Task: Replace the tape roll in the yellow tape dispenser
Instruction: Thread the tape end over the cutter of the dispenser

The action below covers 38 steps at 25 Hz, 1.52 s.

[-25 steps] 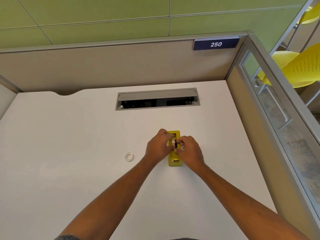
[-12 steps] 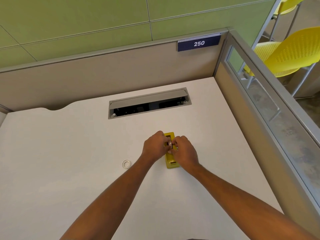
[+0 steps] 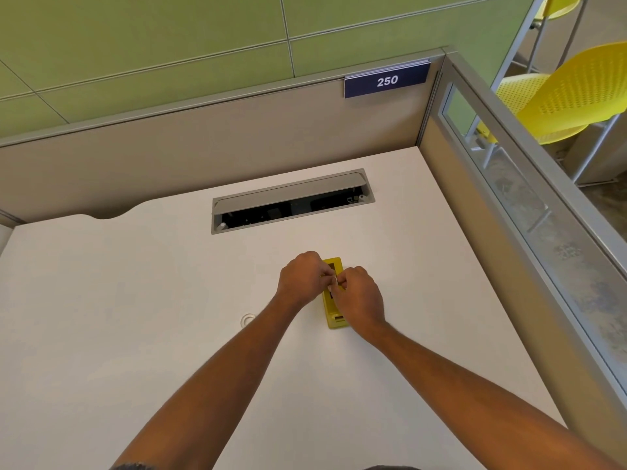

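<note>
The yellow tape dispenser (image 3: 334, 318) lies lengthwise on the white desk (image 3: 135, 334), partly covered by both hands. My left hand (image 3: 302, 279) and my right hand (image 3: 359, 300) meet over its middle, fingertips pinched together on a tape roll (image 3: 334, 283) of which only a pale sliver shows. A small white empty tape ring (image 3: 247, 320) lies flat on the desk to the left of my left forearm.
A grey cable hatch (image 3: 291, 198) stands open behind the dispenser. Beige partition walls with a blue "250" sign (image 3: 386, 81) close the back and right sides. Yellow chairs (image 3: 570, 100) stand beyond the glass panel on the right.
The hands have closed tighter together over the dispenser, and the roll that showed between the fingers is now nearly hidden. The camera has tilted and shifted.
</note>
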Available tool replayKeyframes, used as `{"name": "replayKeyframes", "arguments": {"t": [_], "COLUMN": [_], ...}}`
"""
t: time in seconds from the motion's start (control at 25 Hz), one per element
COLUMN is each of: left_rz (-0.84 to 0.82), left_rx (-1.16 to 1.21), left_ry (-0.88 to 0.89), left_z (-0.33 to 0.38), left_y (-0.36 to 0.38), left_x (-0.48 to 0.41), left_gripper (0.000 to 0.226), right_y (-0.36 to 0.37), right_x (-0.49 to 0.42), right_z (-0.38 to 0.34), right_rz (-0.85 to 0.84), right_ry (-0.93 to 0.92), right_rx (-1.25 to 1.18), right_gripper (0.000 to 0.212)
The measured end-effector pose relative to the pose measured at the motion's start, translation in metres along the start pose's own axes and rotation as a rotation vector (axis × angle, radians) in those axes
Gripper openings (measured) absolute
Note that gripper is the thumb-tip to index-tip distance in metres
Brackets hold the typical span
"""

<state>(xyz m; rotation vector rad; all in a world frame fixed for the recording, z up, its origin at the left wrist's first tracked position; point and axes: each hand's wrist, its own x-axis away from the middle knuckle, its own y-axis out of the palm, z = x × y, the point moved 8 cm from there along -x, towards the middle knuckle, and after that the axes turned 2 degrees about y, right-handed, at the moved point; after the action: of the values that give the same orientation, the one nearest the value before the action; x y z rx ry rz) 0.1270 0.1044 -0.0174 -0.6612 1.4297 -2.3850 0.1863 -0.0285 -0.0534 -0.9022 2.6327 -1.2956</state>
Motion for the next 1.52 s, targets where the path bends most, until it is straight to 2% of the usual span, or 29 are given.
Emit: {"name": "replayKeyframes", "arguments": {"t": [0.4, 0.72, 1.36, 1.52], "left_rz": [-0.009, -0.022, -0.061, -0.043], "left_rx": [0.002, -0.025, -0.005, 0.003], "left_ry": [-0.013, -0.011, -0.009, -0.007], "left_z": [-0.0005, 0.0026, 0.0032, 0.0012], "left_y": [-0.0032, -0.0037, -0.0006, -0.0003], "left_x": [-0.0036, -0.0061, -0.0099, -0.0100], "left_gripper": [0.019, 0.020, 0.020, 0.020], "right_y": [-0.0006, 0.0024, 0.0032, 0.0032], "right_x": [-0.0002, 0.0047, 0.0000, 0.0010], "right_z": [0.0007, 0.0037, 0.0028, -0.0003], "right_rz": [-0.022, -0.004, 0.004, 0.019], "right_ry": [0.069, 0.090, 0.114, 0.104], "right_rx": [-0.071, 0.018, -0.039, 0.012], "right_gripper": [0.029, 0.030, 0.031, 0.033]}}
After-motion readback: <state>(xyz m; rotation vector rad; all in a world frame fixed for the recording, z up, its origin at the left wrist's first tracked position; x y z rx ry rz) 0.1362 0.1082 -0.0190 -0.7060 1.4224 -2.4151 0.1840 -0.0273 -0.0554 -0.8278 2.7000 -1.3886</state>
